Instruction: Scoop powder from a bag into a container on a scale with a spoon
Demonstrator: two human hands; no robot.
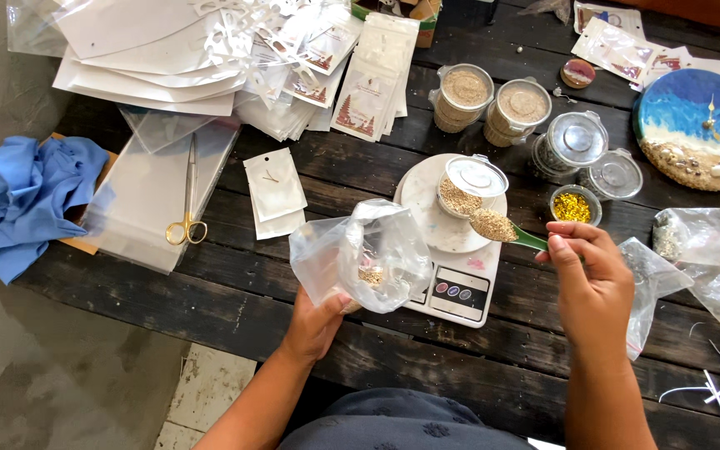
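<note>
Left hand point(317, 323) is clamped on the bottom edge of a clear plastic bag point(360, 262), holding it up with the mouth open toward the scale; there's a bit of tan grainy stuff already sitting in the bottom of it. Right hand point(592, 283) is pinched shut on the handle of a green spoon point(517, 235), which is heaped with the same sandy grains and hovering just at 3 o'clock of the bag's opening, right over the kitchen scale point(458, 279). The two hands are well apart, bag between them.

On the scale's round white platter sits an open plastic tub point(464, 192) of those grains, lid flipped up. At 12 o'clock from it, two more tubs of sand point(493, 100) stand side by side, touching. At 2 o'clock there's a clear lidded jar point(572, 143) with another lid just beside it, and a little cup of gold glitter bits point(574, 206) near the spoon hand.

Far 2 o'clock corner: a round blue resin clock face point(697, 125) with shells along its lower edge. At 3 o'clock, crumpled clear bags point(710, 258), one with yellow bits inside.

Over at 9 o'clock, gold-handled scissors point(188, 200) lie on a stack of clear sleeves, with a blue cloth point(27, 196) hanging off the edge of the dark wooden tabletop point(235, 287). At 11 o'clock, a pile of white card packets point(293, 58), and one small packet point(273, 190) lying on its own between the scissors and the bag.
</note>
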